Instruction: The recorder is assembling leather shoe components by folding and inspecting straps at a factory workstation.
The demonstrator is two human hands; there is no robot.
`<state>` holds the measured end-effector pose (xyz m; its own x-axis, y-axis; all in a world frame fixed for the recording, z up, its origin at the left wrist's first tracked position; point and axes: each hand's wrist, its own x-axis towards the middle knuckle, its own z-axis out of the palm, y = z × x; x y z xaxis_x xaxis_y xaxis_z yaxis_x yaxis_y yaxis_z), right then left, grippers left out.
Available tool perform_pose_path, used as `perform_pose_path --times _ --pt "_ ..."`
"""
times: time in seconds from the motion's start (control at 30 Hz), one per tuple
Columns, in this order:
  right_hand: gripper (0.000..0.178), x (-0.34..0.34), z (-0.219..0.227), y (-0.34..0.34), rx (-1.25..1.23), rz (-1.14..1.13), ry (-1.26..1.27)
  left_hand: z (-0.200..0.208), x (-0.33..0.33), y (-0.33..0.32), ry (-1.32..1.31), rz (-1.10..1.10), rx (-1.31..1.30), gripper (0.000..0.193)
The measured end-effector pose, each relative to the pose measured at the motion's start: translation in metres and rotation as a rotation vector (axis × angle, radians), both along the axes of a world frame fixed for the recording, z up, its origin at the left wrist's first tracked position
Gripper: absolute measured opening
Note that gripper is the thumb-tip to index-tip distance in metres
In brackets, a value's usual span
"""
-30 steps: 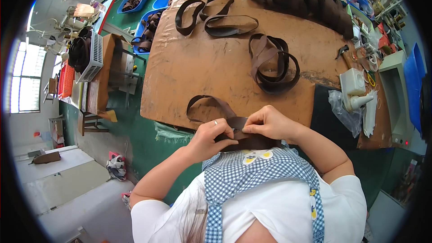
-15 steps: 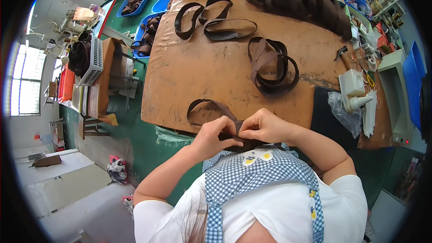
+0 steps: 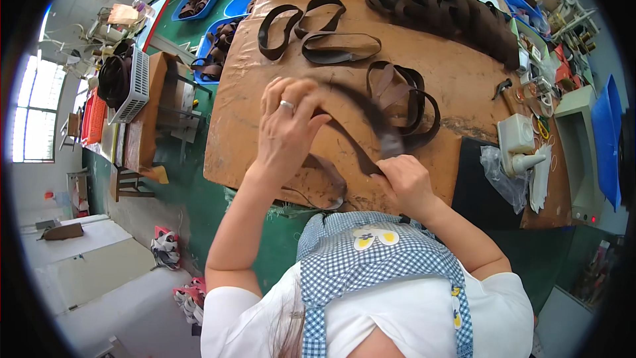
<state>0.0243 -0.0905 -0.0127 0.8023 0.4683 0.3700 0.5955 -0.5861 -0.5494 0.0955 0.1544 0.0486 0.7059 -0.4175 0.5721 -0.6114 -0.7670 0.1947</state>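
Observation:
A dark brown leather-like strap loop [image 3: 351, 147] is stretched between my two hands above the near part of the table, its upper side blurred by motion. My left hand [image 3: 286, 122], with a ring on it, is raised and closed round the loop's left end. Lower down, my right hand [image 3: 407, 183] pinches its right end. Under my left wrist another brown band [image 3: 326, 176] lies at the table's near edge. Farther off lie separate loops, one a long oval [image 3: 341, 48] and one upright ring [image 3: 279, 33]. Several overlapping loops [image 3: 424, 109] rest beyond my right hand.
A long row of brown bands [image 3: 440, 16] covers the table's far right. A hammer [image 3: 503, 87], a white bottle [image 3: 517, 134], a clear plastic bag [image 3: 500, 179] and a black mat [image 3: 472, 179] are at the right. Left stand blue tubs [image 3: 211, 79] and a white basket [image 3: 138, 89].
My hands were together at the near edge, pinching a brown band. Now they are apart: the left has swung up and away, the right has shifted rightward, with the loop stretched between them.

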Motion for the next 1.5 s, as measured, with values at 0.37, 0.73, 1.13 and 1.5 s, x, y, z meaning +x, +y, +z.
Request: perform_pose_path --times 0.37,0.73,1.13,1.5 --pt "0.023 0.015 -0.151 -0.034 -0.339 -0.185 -0.12 -0.203 -0.122 -0.002 1.183 0.552 -0.514 0.034" --pt "0.028 0.013 -0.107 -0.03 -0.276 -0.159 -0.028 -0.252 -0.09 -0.005 1.249 0.892 -1.184 0.05" --pt "0.038 0.02 -0.046 0.018 0.721 -0.078 1.371 -0.131 -0.094 -0.011 1.543 -0.162 -1.69 0.042" --pt "0.019 0.026 -0.004 0.033 0.868 0.403 1.282 -0.116 -0.116 0.003 1.916 -0.402 -1.525 0.052"
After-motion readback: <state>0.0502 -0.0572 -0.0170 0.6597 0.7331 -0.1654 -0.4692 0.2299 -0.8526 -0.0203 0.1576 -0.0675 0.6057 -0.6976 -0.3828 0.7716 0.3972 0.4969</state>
